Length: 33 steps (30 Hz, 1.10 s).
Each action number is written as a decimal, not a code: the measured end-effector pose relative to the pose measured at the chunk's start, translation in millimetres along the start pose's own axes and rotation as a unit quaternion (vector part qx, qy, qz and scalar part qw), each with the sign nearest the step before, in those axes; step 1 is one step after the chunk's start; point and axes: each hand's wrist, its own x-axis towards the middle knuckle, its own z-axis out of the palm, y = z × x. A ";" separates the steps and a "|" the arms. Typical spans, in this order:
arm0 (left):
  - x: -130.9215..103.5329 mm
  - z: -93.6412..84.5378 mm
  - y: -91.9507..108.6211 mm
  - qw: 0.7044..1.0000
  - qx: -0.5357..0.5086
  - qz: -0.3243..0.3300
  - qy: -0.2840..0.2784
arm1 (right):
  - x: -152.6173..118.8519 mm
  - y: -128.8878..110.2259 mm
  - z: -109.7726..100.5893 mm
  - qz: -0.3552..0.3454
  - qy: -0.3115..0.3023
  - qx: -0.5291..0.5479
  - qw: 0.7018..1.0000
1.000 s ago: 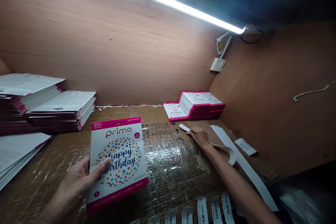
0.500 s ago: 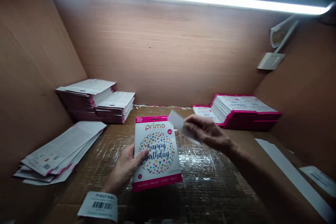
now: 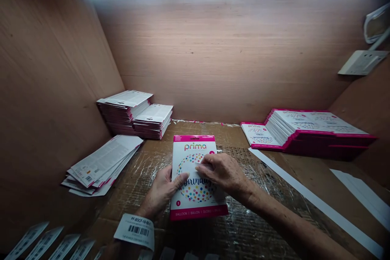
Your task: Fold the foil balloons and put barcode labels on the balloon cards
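Observation:
My left hand (image 3: 163,191) grips the lower left side of a flat balloon packet (image 3: 199,207), its thumb on the front. White with magenta bands, the packet reads "prima" and carries a dotted circle with "birthday" in it. Over the circle my right hand (image 3: 224,174) is closed in a pinch on a small white slip (image 3: 192,167), which lies against the front and covers the word above "birthday". Most of the slip is hidden by the fingers. A barcode label (image 3: 135,231) sticks to my left wrist.
Stacked packets lie face down at back left (image 3: 152,124), with a fanned pile (image 3: 105,166) nearer. Face-up packets (image 3: 326,142) are stacked at back right. White strips (image 3: 304,195) lie on the taped cardboard surface (image 3: 152,158). Several barcode labels (image 3: 45,243) hang along the near edge.
My right hand has come down and left with the white slip, from beside the packet's top corner onto its front. My left hand keeps its hold. The camera view has shifted left.

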 end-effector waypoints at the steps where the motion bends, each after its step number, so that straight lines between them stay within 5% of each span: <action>1: -0.2 0.0 0.8 1.000 0.001 0.001 0.000 | 0.9 0.3 -0.2 0.000 -0.009 0.007 1.000; 5: -2.5 -1.7 5.1 1.000 0.011 0.012 0.013 | -1.8 4.5 -4.7 -0.031 -0.015 0.030 0.999; 10: -8.1 -5.4 6.8 0.999 0.019 0.016 0.039 | -21.5 13.9 -8.4 -0.082 0.166 -0.050 0.981; 14: -9.7 -2.6 3.7 0.998 0.022 0.032 0.056 | -35.5 20.6 -5.0 -0.014 0.259 -0.096 0.961; 17: -9.0 3.4 3.1 0.995 0.032 0.042 0.079 | -40.5 22.9 -2.7 0.042 0.206 -0.021 0.977; 20: -7.9 8.1 3.2 0.993 0.051 0.051 0.095 | -41.8 22.2 0.6 0.072 0.159 0.165 0.971; 26: -6.1 11.3 -3.5 0.985 0.113 0.089 0.101 | -39.7 19.7 10.3 0.150 0.041 0.557 0.816; 30: -7.1 18.5 -5.1 0.983 0.131 0.095 0.086 | -39.3 23.9 7.2 0.141 -0.002 0.586 0.798; 33: -11.1 23.7 -1.7 0.990 0.069 0.101 0.067 | -40.4 27.0 -0.8 0.125 0.021 0.604 0.787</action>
